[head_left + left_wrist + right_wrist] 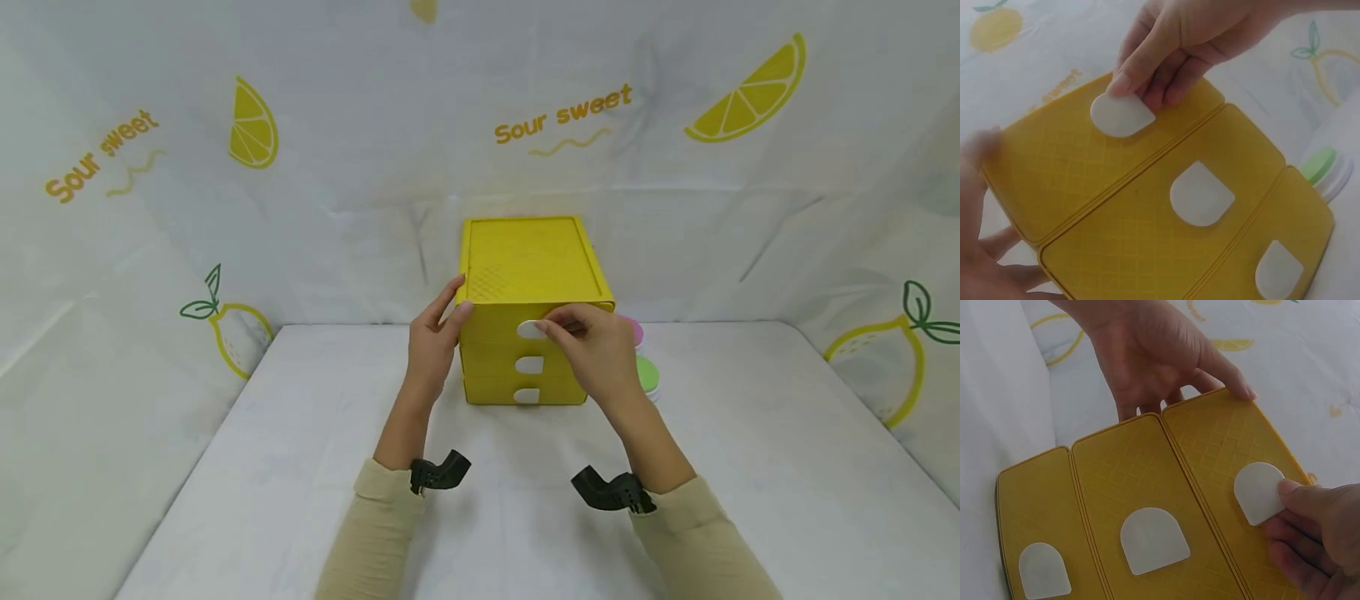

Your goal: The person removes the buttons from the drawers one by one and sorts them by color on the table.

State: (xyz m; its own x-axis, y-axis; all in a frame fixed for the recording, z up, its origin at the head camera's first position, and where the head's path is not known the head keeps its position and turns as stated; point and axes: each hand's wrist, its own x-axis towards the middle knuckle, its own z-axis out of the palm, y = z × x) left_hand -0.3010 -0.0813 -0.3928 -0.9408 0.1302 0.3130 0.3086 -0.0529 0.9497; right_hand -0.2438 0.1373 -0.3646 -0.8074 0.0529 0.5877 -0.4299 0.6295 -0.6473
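A yellow box with three stacked drawers (540, 258) stands on the table, its front toward me. Each drawer front carries a white rounded tab handle. My right hand (600, 350) pinches the top handle (530, 330) between thumb and fingers; the left wrist view shows the thumb on its face (1116, 119). On the box's left side rests my left hand (432, 346), its thumb at the upper front edge and its fingers spread along the side wall, as the right wrist view shows (1154, 359). The middle handle (529, 365) and bottom handle (527, 396) are untouched. All drawer fronts sit flush.
Behind my right hand, beside the box, a green-lidded container (647, 375) and a pink-lidded one (636, 330) partly show. A white cloth (300, 467) covers the table. The lemon-printed backdrop (360, 167) rises close behind the box.
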